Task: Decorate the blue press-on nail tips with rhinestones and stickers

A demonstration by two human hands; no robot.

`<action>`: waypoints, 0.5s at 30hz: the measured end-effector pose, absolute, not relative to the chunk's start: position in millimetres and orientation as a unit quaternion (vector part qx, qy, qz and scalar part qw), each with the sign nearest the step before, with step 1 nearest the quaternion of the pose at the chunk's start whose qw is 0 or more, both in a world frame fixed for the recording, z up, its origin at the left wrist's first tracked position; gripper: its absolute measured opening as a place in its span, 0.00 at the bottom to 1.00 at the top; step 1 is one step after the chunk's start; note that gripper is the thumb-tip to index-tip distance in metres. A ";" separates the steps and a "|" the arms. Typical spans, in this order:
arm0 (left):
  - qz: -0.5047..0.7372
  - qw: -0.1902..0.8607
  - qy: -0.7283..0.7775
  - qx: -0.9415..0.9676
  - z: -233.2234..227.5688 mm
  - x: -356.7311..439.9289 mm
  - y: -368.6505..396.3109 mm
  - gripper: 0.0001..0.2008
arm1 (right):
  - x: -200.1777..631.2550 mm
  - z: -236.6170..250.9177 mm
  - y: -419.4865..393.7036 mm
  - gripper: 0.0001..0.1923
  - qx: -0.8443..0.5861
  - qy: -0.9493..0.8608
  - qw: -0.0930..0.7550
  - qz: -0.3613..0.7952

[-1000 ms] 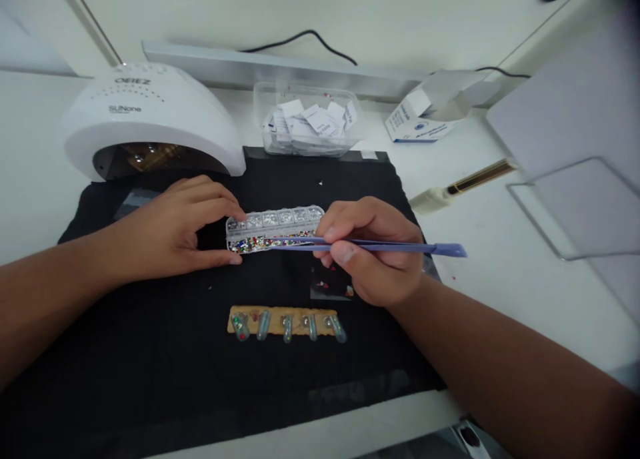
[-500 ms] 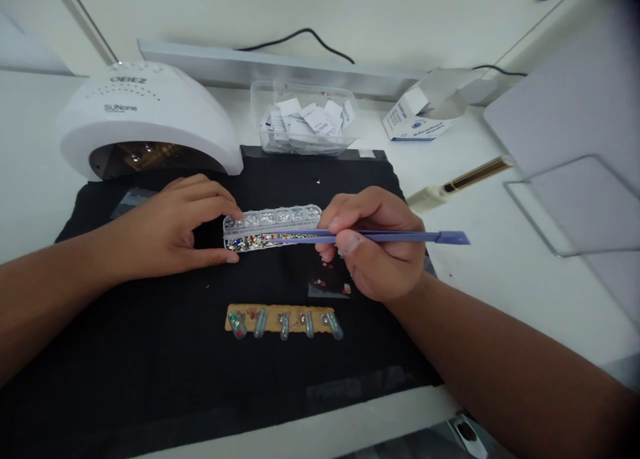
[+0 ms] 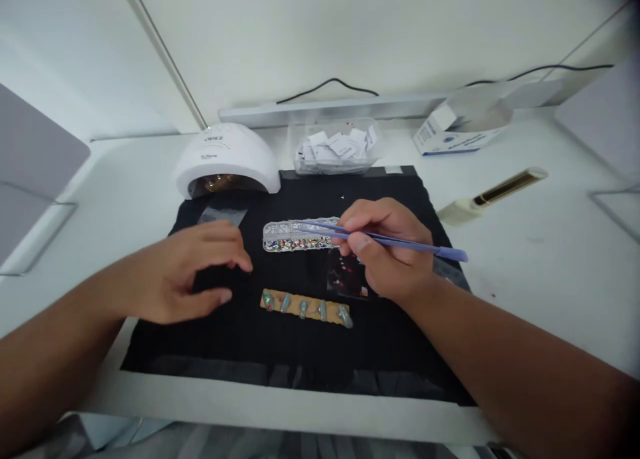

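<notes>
Head view: my right hand (image 3: 387,259) pinches purple tweezers (image 3: 400,243) over the rhinestone box (image 3: 295,235); left hand (image 3: 187,279) loosely curled, empty, on black mat (image 3: 240,345).

white table (image 3: 525,272) | black mat (image 3: 200,339) | nail lamp (image 3: 227,159) | box (image 3: 457,135)

Left of the bead box (image 3: 300,236) the black mat (image 3: 280,352) lies bare. Behind the box, a white lamp (image 3: 227,159) and paper tub (image 3: 336,151) block the way.
</notes>
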State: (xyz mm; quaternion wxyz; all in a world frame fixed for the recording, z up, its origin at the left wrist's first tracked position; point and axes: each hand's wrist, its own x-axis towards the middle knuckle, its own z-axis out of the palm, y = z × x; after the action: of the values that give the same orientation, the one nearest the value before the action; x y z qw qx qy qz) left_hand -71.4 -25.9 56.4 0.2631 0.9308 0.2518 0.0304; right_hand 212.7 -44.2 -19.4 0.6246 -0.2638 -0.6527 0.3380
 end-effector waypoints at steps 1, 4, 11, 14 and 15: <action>0.017 0.268 0.262 0.927 56.1 -70.1 -37.6 0.12 | 212.9 -19.2 -44.0 0.01 -0.269 -0.664 0.615 0.328; -0.006 0.242 0.300 0.923 41.3 -62.5 -61.5 0.17 | 212.1 -17.3 -44.0 0.03 -0.288 -0.690 0.590 0.306; 0.024 0.234 0.309 0.922 11.6 -47.8 -60.5 0.10 | 207.4 -9.7 -43.0 0.06 -0.291 -0.642 0.617 0.349; 0.032 0.242 0.310 0.919 13.0 -50.0 -58.1 0.07 | 206.2 -7.0 -37.8 0.09 -0.256 -0.521 0.631 0.514; 0.043 0.242 0.315 0.917 13.3 -51.4 -58.2 0.07 | 206.1 -6.2 -35.8 0.11 -0.239 -0.473 0.626 0.572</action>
State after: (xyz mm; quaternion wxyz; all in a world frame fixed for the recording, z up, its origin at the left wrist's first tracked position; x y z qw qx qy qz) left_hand -51.4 -58.2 13.3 0.2419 0.9166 0.3154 0.0428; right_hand 206.1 -35.8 -6.2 0.6261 -0.2386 -0.4729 0.5722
